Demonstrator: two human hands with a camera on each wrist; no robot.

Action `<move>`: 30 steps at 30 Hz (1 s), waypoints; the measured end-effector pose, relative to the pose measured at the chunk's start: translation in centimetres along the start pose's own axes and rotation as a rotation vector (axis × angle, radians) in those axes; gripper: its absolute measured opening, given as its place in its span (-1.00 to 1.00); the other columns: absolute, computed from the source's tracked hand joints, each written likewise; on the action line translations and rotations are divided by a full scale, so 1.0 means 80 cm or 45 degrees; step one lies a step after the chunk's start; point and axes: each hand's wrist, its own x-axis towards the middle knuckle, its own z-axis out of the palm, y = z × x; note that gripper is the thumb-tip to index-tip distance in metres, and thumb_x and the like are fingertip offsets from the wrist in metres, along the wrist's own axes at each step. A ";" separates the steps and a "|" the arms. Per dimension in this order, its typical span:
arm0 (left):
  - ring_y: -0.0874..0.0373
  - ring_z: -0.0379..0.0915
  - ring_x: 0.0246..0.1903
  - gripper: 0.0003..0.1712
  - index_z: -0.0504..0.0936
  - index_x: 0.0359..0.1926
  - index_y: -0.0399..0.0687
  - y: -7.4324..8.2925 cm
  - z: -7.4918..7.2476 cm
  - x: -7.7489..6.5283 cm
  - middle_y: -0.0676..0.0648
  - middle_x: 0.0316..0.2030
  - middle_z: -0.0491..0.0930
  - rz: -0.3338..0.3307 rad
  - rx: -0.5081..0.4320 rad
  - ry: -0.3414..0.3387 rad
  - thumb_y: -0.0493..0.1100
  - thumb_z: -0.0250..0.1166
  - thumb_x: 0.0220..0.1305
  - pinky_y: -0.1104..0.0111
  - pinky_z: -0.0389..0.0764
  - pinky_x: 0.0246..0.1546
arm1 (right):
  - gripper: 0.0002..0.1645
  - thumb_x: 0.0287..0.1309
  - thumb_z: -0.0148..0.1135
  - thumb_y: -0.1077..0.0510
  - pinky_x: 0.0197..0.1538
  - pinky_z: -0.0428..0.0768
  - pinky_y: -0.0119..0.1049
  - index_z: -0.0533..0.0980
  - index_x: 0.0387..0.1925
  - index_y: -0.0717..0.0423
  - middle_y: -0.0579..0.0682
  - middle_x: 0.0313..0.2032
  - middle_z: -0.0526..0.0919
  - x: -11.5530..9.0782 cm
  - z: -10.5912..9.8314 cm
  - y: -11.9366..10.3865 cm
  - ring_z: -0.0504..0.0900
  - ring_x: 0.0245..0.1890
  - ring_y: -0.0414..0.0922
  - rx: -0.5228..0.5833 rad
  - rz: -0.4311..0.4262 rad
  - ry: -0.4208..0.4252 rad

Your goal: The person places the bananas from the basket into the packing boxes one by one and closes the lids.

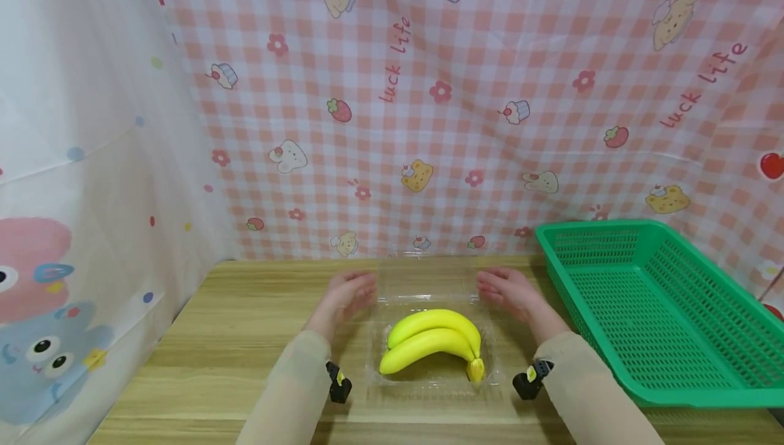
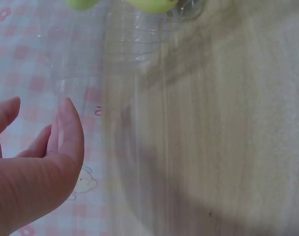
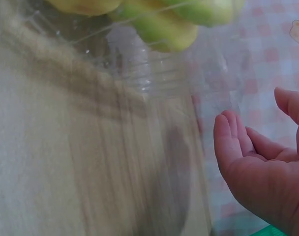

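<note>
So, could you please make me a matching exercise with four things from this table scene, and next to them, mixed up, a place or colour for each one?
Things:
1. bananas
2. basket
3. left hand
4. right hand

Places or colours:
A. green, at the right of the table
B. open, by the right side of the clear box
C. yellow, lying in the clear box
D. open, by the left side of the clear box

Pairs: 1-C, 2-A, 3-D, 4-B
</note>
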 end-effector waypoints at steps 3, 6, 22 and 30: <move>-0.21 0.42 0.14 -0.43 0.29 0.32 -0.46 0.004 0.001 0.000 -0.40 0.20 0.40 0.022 -0.006 0.020 -0.30 0.22 0.39 0.14 0.61 0.10 | -0.32 0.46 0.02 0.25 0.09 0.62 -0.35 0.03 0.35 0.65 0.47 0.21 0.32 0.001 0.002 -0.005 0.58 -0.10 -0.18 0.038 -0.021 0.026; -0.17 0.43 0.11 -0.45 0.31 0.31 -0.45 0.006 0.002 0.001 -0.36 0.18 0.40 0.048 -0.006 0.023 -0.31 0.22 0.39 0.12 0.59 0.12 | -0.35 0.46 0.00 0.29 0.10 0.61 -0.35 0.03 0.36 0.62 0.40 0.16 0.38 0.001 0.003 -0.008 0.58 -0.14 -0.23 0.067 -0.069 0.024; 0.16 0.54 -0.32 -0.61 0.49 0.14 -0.47 0.009 0.008 -0.001 -0.07 -0.24 0.53 0.217 -0.065 0.099 -0.43 0.24 0.31 0.15 0.69 -0.05 | -0.43 0.44 0.07 0.26 0.04 0.64 -0.38 0.21 0.37 0.40 -0.02 -0.12 0.45 -0.005 0.009 -0.017 0.55 -0.16 -0.19 0.092 -0.135 0.170; 0.08 0.54 -0.24 -0.66 0.55 0.09 -0.38 0.007 0.006 -0.003 -0.08 -0.19 0.53 0.255 -0.036 0.109 -0.42 0.26 0.30 0.16 0.70 -0.07 | -0.47 0.44 0.07 0.27 0.03 0.65 -0.36 0.25 0.33 0.40 -0.03 -0.19 0.46 -0.011 0.010 -0.016 0.56 -0.21 -0.21 0.073 -0.190 0.184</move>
